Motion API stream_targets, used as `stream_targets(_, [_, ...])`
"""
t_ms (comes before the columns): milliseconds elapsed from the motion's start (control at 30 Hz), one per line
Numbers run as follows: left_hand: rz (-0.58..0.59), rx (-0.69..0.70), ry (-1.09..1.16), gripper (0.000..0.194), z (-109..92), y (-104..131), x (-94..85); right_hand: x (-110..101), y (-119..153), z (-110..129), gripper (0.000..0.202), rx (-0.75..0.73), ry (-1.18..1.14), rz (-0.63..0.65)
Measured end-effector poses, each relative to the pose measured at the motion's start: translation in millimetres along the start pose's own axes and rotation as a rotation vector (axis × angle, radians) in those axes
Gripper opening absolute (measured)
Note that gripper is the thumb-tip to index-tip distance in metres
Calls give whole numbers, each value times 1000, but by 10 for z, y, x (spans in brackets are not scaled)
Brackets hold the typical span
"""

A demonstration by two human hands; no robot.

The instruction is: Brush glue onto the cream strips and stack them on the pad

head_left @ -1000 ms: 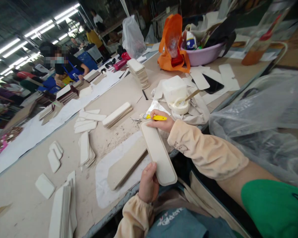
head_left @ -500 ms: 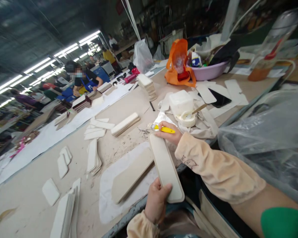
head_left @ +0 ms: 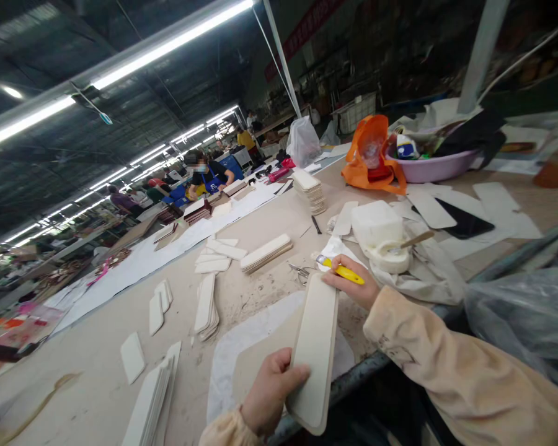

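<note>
A long cream panel with rounded corners (head_left: 314, 353) is held up in front of me, tilted over the table's edge. My left hand (head_left: 274, 387) grips its near end, thumb on top. My right hand (head_left: 356, 282) is closed round a yellow-handled brush (head_left: 346, 272) and also touches the panel's far end. The brush's bristles point left, just beyond the panel. Beneath the panel, another flat beige piece (head_left: 265, 353) lies on a white sheet (head_left: 221, 365). Small metal snips (head_left: 299, 271) rest close to the brush tip.
Stacks of cream strips (head_left: 266, 253) are spread over the table. A white tub of paste (head_left: 390, 255) with a stick stands right of my right hand. Behind it are an orange bag (head_left: 369, 145) and a purple basin (head_left: 439, 167). A co-worker (head_left: 209, 173) sits farther back.
My view has tilted up and swung left, so the table things appear shifted right. The panel has turned more upright in the picture; both hands keep their holds.
</note>
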State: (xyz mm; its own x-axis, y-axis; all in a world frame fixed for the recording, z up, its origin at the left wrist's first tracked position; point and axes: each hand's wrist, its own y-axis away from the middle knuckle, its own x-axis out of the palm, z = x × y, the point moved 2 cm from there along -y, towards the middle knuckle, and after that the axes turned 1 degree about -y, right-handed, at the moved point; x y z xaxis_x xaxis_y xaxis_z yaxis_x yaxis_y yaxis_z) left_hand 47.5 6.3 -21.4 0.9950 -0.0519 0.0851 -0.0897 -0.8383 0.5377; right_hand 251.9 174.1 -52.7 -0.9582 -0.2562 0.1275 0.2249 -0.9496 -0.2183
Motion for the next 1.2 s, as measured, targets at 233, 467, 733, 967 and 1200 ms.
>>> stream_targets(233, [86,-25,12,50,-427,-190,-705,17,-37,-96,33,-6,117,-31])
stream_targets(467, [-336,144,69,55,-837,-721,-1418,155,-522,-231,32,-56,319,-94])
stream_targets(733, [-660,225,8,32,-1318,-1795,-2063,502,-1836,-557,32,-95,457,-190])
stream_targets(967, [-779,197,-222,16,-1518,-2443,-2394,619,-2391,-906,26,-56,580,-263])
stream_targets(1200, [-879,181,-492,31,-1418,-2696,-2534,699,-2567,-1075,25,26,730,-262])
